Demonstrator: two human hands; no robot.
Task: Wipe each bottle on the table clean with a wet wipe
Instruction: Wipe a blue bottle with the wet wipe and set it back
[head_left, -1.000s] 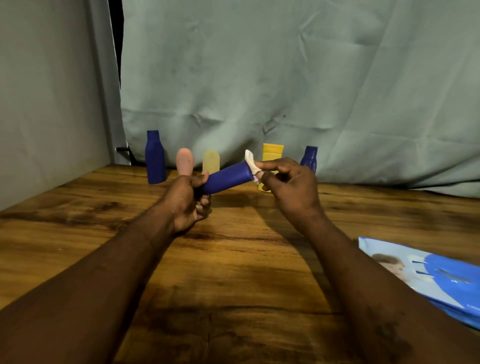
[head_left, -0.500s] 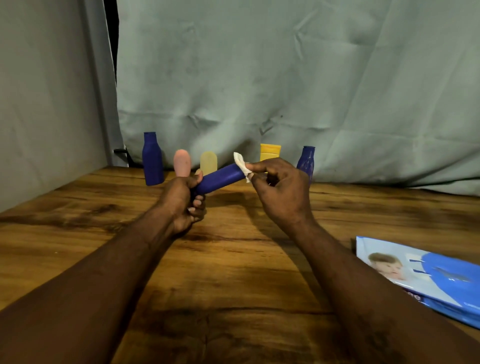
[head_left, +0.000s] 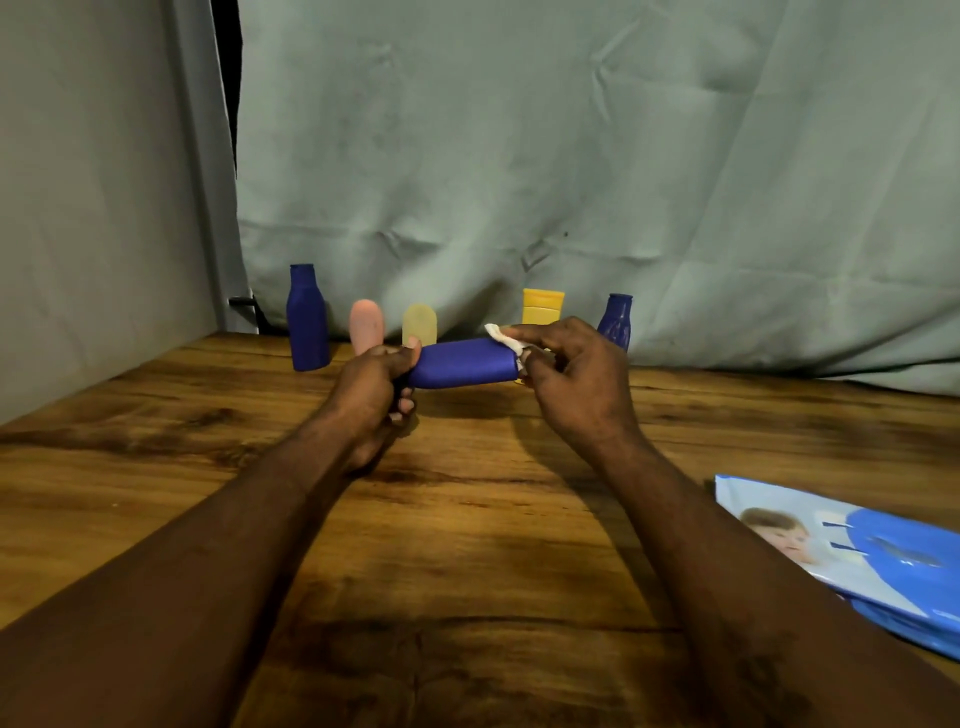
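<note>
A blue bottle (head_left: 462, 362) is held lying almost level above the table (head_left: 467, 519), between the two hands. Its left end is gripped by the curled fingers (head_left: 404, 404) of the left hand (head_left: 371, 397), with the thumb laid on top. At its right end a white wet wipe (head_left: 501, 338) is pinched against it by the fingers (head_left: 537, 332) of the right hand (head_left: 576, 384). The bottle's left end is hidden inside the left hand, and most of the wipe is covered by the right fingers. A yellow bottle (head_left: 542, 306) standing behind is partly blocked by the right hand. Both forearms are stretched forward, with the hands raised off the table.
</note>
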